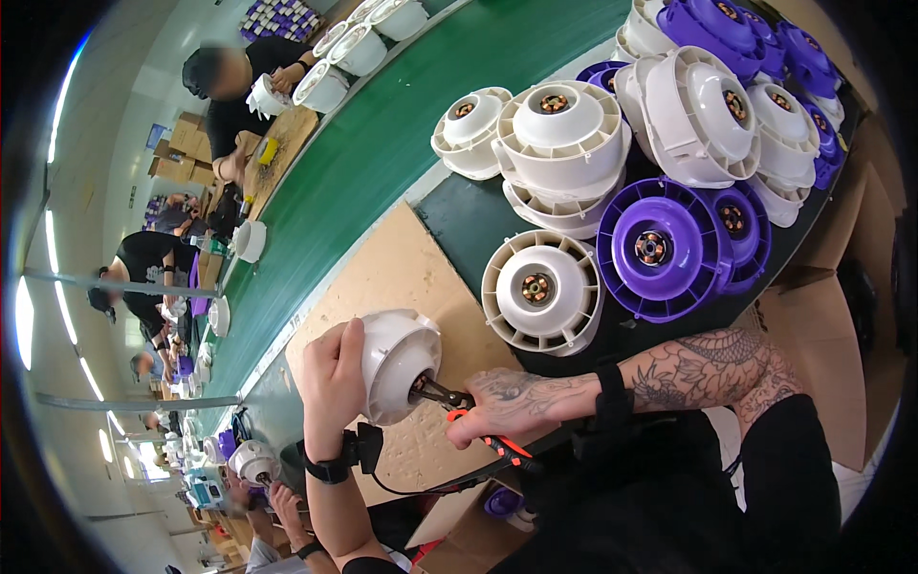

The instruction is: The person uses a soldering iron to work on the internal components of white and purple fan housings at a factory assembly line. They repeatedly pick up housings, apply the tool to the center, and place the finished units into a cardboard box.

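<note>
A white round fan housing (390,362) is tilted on its side over the wooden board, with my left hand (332,371) wrapped round its rim. My right hand (497,407) grips pliers (445,394) with red-orange and black handles. The jaws of the pliers reach into the hub of the housing, at the copper-wound motor core; whether they are closed on a part there I cannot make out. To the right of the board stands another white housing (537,290), hub up with copper coils showing. Beside it lies a purple housing (660,251) of the same shape.
White and purple housings are stacked at the upper right, among them a large white one (559,134). Beyond the wooden board (402,258) runs a green conveyor belt (382,158). Cardboard boxes (813,325) stand at the right. Co-workers (253,81) handle housings across the belt.
</note>
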`<state>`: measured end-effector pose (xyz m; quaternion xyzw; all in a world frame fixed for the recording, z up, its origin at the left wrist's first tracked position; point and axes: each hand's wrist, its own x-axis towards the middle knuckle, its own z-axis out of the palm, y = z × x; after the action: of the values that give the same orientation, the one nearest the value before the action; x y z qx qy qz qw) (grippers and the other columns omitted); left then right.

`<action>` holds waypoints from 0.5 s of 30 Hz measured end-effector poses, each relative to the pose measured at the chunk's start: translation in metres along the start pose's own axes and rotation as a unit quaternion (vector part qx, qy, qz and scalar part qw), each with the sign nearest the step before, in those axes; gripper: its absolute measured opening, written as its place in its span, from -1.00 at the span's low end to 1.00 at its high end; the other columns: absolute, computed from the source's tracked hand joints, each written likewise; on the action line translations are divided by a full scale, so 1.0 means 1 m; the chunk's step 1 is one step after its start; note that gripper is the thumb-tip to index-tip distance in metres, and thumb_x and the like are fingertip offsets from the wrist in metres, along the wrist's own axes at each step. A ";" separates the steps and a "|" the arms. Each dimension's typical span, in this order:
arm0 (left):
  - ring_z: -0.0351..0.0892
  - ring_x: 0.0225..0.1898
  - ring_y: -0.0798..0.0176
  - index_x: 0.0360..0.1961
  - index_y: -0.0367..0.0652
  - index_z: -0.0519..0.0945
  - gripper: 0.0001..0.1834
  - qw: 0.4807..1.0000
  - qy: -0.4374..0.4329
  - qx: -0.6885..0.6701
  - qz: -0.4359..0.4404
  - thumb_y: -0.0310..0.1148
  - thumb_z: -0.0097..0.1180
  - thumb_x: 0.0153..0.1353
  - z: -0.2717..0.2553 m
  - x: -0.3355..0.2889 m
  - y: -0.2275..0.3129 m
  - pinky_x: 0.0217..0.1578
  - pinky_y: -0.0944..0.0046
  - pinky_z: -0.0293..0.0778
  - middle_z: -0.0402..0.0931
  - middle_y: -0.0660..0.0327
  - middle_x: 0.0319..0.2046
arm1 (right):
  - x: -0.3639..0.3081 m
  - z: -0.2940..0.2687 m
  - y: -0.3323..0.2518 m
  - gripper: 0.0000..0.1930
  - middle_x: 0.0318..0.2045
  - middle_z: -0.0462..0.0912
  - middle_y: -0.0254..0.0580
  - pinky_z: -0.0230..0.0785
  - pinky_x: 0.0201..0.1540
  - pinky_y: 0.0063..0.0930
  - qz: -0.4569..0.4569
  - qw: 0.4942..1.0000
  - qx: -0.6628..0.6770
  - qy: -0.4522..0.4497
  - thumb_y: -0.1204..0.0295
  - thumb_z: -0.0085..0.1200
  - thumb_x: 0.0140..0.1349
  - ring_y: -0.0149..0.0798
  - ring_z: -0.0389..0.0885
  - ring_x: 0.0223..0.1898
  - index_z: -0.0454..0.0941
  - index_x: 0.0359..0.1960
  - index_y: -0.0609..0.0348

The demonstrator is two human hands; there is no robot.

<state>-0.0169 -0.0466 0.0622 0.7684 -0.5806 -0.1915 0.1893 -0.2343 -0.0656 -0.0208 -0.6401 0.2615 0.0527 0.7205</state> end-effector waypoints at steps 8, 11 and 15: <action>0.18 -0.53 0.32 -0.50 -0.43 0.40 -0.59 0.995 0.069 -0.035 0.067 -0.34 -0.06 0.49 0.002 -0.017 -0.002 -0.48 0.23 0.16 0.32 0.14 -0.61 | 0.008 0.002 0.006 -0.50 -0.53 0.67 0.00 0.51 -0.27 -0.21 -0.016 0.999 -0.016 -0.026 0.03 0.30 -0.08 -0.08 0.69 -0.42 0.57 -0.41 0.32; 0.18 -0.53 0.32 -0.49 -0.46 0.37 -0.63 0.992 0.077 -0.034 0.097 -0.41 -0.05 0.47 0.000 -0.022 -0.004 -0.47 0.23 0.16 0.33 0.12 -0.59 | 0.009 0.007 0.013 -0.49 -0.60 0.64 0.00 0.47 -0.32 -0.21 -0.075 0.997 0.003 -0.002 -0.02 0.26 -0.12 -0.07 0.65 -0.50 0.62 -0.60 0.31; 0.21 -0.53 0.31 -0.50 -0.45 0.38 -0.62 0.989 0.099 -0.037 0.104 -0.40 -0.03 0.47 0.000 -0.029 -0.001 -0.47 0.24 0.16 0.36 0.12 -0.59 | 0.005 0.006 0.010 -0.53 -0.60 0.65 0.04 0.50 -0.31 -0.19 -0.098 0.995 -0.015 0.006 0.03 0.29 -0.13 -0.04 0.68 -0.48 0.63 -0.59 0.31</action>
<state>-0.0231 -0.0178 0.0640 0.7112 -0.6283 -0.1150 0.2936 -0.2318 -0.0596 -0.0318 -0.6735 0.2012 -0.0186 0.7111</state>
